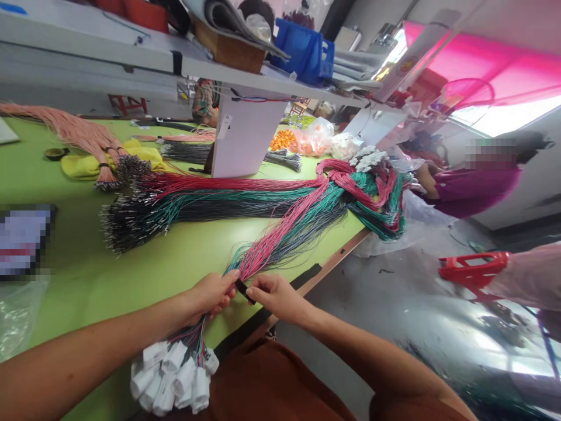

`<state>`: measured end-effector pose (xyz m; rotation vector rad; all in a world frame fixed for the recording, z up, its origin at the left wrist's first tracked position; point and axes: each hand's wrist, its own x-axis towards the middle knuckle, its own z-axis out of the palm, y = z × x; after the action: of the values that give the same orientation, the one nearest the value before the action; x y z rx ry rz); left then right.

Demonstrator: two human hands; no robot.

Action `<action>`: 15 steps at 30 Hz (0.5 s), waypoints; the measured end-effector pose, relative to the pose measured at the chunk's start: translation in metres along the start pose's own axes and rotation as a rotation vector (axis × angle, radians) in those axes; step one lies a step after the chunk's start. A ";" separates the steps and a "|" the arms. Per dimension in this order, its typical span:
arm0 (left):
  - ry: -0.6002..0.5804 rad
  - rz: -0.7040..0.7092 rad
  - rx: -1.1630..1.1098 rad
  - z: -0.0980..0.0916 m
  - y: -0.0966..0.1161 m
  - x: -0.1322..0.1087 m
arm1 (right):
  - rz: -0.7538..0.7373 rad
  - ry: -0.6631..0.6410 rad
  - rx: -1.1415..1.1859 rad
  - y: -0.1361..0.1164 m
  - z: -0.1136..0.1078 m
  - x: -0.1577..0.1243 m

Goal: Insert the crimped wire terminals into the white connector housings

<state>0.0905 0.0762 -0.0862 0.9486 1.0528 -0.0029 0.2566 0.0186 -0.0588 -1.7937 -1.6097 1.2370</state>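
Note:
My left hand (214,295) is closed around a bundle of thin pink, green and dark wires (276,234) near the table's front edge. White connectors (175,377) hang from the bundle's near end, below that hand. Between my hands is a short black strap (243,289), lying against the bundle. Fingers of my right hand (276,295) pinch the strap's free end. Farther back, long red, green and black wires (236,202) lie across the table, with bare metal terminals (127,225) at their left ends. Their right ends gather in a coiled heap (372,193) at the table's corner.
Peach wire bundles (87,137) and a yellow cloth (87,166) lie at the back left. A white upright panel (245,131) supports an overhead shelf with a blue bin (302,49). On the right are a person in a purple shirt (477,181) and a red stool (473,269).

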 end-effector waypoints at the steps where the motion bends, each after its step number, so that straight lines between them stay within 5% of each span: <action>1: 0.009 0.015 0.021 0.002 0.001 -0.002 | -0.016 0.032 0.002 0.008 0.006 -0.001; 8: 0.135 0.141 0.171 0.011 -0.006 0.000 | -0.105 0.206 -0.071 0.031 0.049 0.035; 15: 0.211 0.174 0.193 0.001 -0.028 0.031 | -0.192 0.149 -0.301 0.001 0.010 0.025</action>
<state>0.0955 0.0712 -0.1275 1.2339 1.1746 0.1446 0.2469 0.0390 -0.0732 -1.8015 -1.9075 0.7901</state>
